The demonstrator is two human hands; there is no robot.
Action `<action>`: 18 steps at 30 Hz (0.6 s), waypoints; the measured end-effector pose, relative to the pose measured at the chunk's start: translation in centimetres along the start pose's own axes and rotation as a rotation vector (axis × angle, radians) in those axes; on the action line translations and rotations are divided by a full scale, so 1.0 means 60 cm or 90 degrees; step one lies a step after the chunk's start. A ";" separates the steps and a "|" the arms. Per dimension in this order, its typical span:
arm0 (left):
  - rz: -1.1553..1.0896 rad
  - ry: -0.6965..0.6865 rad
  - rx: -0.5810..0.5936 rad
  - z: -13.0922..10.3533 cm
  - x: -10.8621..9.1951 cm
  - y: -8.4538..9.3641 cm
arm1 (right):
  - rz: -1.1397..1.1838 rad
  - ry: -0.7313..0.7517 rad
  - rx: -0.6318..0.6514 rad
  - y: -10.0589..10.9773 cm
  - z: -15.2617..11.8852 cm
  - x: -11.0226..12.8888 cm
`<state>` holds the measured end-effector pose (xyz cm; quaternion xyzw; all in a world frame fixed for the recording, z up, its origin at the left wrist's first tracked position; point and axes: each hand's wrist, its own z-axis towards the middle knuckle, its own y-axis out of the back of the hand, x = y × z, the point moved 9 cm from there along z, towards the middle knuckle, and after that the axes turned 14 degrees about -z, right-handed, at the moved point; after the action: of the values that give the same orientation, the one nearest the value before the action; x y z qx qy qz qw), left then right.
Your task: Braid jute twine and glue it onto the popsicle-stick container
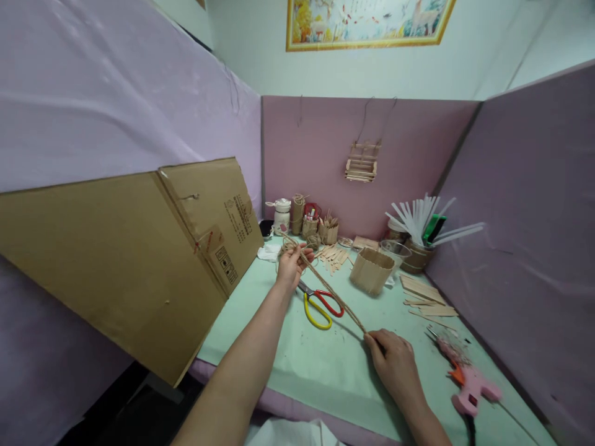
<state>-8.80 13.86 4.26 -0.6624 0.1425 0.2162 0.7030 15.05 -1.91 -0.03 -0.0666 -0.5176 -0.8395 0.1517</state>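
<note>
Head view, tan stick-sided box: it stands on the pale green counter (307, 371), its wall of upright flat strips (369, 271); its inside is too shallow in view to tell contents.
Clear plastic cup: just behind the box (396, 251); contents unclear.
Brown round pot: at the right rear (417, 259), filled with a fan of long white sticks (416, 218) and a green-and-black tool (434, 229).
Small tan stick holder: at the back (329, 233), thin wooden sticks poking up from it.
White lidded jar: at the rear left, upright (281, 218), lid on.
Left hand: raised over the counter (292, 263), thumb and fingers pinched on the bunched end of the brown twine strands (344, 305).
Right hand: lower and nearer (393, 359), fingers curled closed on the other end.
Twine: stretched slantwise between both hands, above the scissors with one red and one yellow handle (312, 293).
Pink glue gun: lying near the right hand (471, 390).
</note>
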 end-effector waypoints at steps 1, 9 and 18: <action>0.008 0.000 0.008 -0.001 0.001 -0.002 | 0.002 -0.003 -0.002 0.001 0.000 -0.001; 0.036 -0.023 0.024 -0.001 -0.004 -0.006 | 0.000 -0.024 -0.025 0.007 0.001 -0.003; 0.479 -0.052 0.001 0.006 0.033 0.026 | -0.091 -0.153 -0.039 0.026 -0.005 -0.020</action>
<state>-7.89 14.46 1.98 -0.5541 0.3478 0.4856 0.5799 16.70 -2.59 0.85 -0.1343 -0.5098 -0.8493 0.0265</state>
